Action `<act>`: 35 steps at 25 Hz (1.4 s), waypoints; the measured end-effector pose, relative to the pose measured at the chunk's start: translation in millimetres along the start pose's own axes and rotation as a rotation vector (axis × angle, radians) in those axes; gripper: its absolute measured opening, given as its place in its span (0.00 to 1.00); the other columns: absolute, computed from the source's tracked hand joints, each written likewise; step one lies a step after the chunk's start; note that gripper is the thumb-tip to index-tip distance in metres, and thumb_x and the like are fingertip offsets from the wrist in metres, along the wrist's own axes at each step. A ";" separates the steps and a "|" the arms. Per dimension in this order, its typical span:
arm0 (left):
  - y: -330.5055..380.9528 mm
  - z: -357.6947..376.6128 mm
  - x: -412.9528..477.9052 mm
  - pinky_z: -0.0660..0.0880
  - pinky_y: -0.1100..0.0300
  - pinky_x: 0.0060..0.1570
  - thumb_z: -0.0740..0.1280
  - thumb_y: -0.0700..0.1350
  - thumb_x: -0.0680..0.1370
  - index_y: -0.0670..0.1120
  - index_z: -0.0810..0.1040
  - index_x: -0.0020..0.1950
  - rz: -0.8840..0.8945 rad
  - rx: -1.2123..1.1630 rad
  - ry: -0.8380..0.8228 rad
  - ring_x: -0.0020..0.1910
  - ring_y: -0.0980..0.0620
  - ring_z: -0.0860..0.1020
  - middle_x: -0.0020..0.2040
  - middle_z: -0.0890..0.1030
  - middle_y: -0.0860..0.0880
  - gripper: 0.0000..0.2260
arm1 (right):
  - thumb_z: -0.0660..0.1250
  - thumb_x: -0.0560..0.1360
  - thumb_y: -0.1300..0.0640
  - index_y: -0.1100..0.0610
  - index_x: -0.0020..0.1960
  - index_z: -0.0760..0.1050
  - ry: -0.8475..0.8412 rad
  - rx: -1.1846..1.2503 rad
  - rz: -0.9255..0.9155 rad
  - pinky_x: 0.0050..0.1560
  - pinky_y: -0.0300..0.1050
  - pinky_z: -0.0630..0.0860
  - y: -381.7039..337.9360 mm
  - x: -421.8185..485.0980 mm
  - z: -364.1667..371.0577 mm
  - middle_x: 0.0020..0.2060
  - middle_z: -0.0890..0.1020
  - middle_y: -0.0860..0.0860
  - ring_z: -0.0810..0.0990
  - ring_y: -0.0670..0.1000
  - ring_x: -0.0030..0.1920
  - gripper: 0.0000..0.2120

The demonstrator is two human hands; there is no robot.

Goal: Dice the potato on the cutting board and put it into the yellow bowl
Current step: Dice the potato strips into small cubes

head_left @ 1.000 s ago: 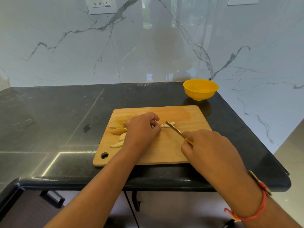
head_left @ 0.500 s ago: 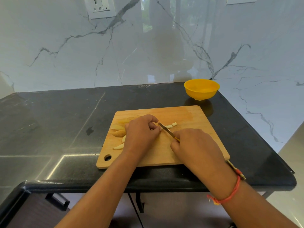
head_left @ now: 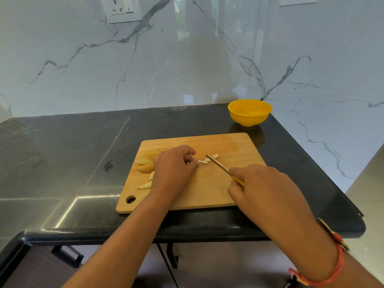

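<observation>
A glossy black surface point(head_left: 72, 152) is backed by a white marble wall point(head_left: 83, 69) veined in grey. A white socket point(head_left: 120, 9) is set high in the wall at the left, and the lower edge of another white plate point(head_left: 299, 0) is seen at the top right. A small dark mark point(head_left: 108, 165) lies on the surface. A dark handle point(head_left: 68, 255) is seen below its front edge.

This is a home kitchen. A polished black stone desk point(head_left: 83, 154) with a rounded front edge meets glossy white, grey-veined wall slabs point(head_left: 207, 59) carrying a socket plate point(head_left: 121, 9). On it sit a wooden cutting board point(head_left: 207, 190) with potato wedges point(head_left: 145, 168), a small knife point(head_left: 218, 164) above it, and a yellow bowl point(head_left: 249, 119). A cupboard handle point(head_left: 68, 256) shows below.
</observation>
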State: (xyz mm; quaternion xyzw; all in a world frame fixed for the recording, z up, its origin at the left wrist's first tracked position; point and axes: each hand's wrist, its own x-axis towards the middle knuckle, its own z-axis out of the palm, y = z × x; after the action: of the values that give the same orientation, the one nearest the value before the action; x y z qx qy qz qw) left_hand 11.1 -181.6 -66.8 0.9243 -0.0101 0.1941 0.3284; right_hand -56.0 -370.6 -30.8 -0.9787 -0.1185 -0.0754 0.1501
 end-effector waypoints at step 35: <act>51.6 21.1 45.6 0.73 0.65 0.52 0.70 0.47 0.78 0.50 0.82 0.61 0.204 0.118 -0.233 0.47 0.58 0.77 0.54 0.81 0.52 0.12 | 0.60 0.80 0.48 0.48 0.55 0.79 0.246 0.323 0.213 0.38 0.38 0.74 39.7 44.7 19.5 0.34 0.76 0.44 0.75 0.45 0.35 0.10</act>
State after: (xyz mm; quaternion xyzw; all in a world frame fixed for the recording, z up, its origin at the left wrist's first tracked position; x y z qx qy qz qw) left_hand 53.1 -230.0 -34.0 0.9524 -0.1307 0.1182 0.2488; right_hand -0.8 -392.0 -52.0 -0.9324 -0.0058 -0.1580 0.3250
